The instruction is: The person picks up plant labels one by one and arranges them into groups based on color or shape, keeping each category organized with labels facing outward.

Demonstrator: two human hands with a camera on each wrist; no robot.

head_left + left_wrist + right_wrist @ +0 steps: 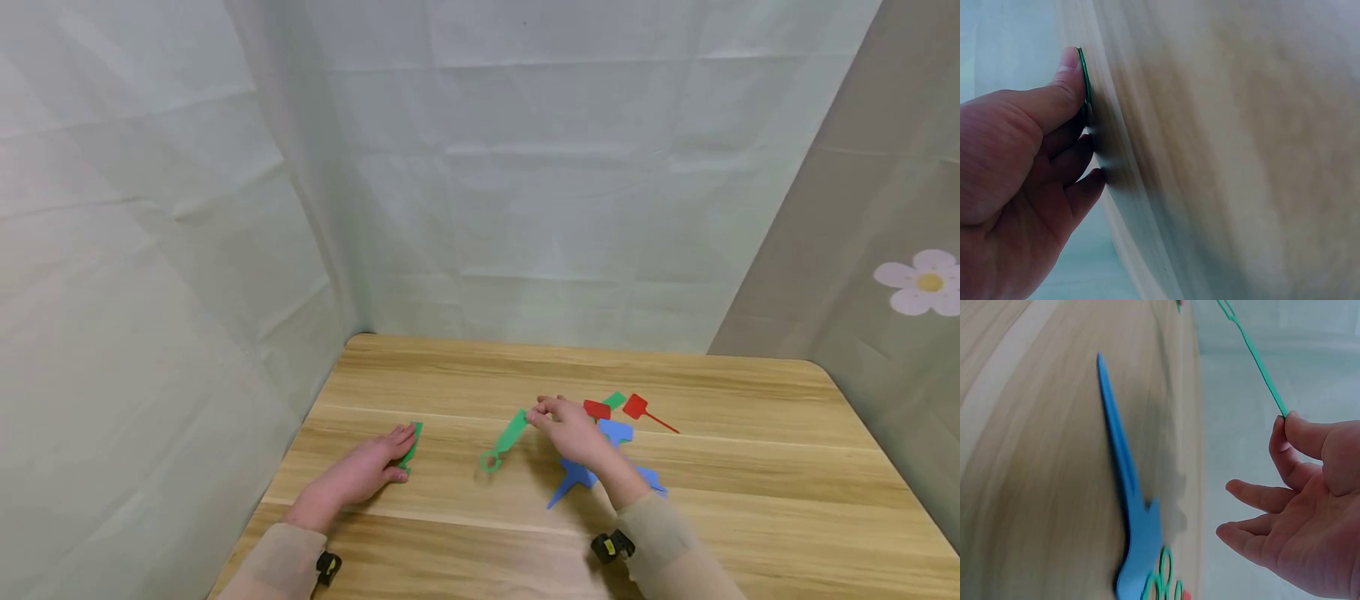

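Observation:
On the left part of the table, my left hand point(371, 468) rests over a flat green tag point(408, 454), fingers near one end and thumb near the other. The left wrist view shows the thumb on the green edge point(1087, 81) and the other fingertips down at the tabletop. My right hand point(573, 429) pinches the corner of another green tag point(512, 432) between thumb and index finger. That tag hangs tilted above the table, its ring end point(490, 461) toward the lower left. The other right fingers point(1254, 497) are spread loosely.
Under and beside the right forearm lie blue pointed plant labels point(617, 432), red tags with thin stems point(635, 406) and a green tag point(614, 400). The wooden table point(465, 358) meets hanging pale cloth point(525, 208) at its back and left.

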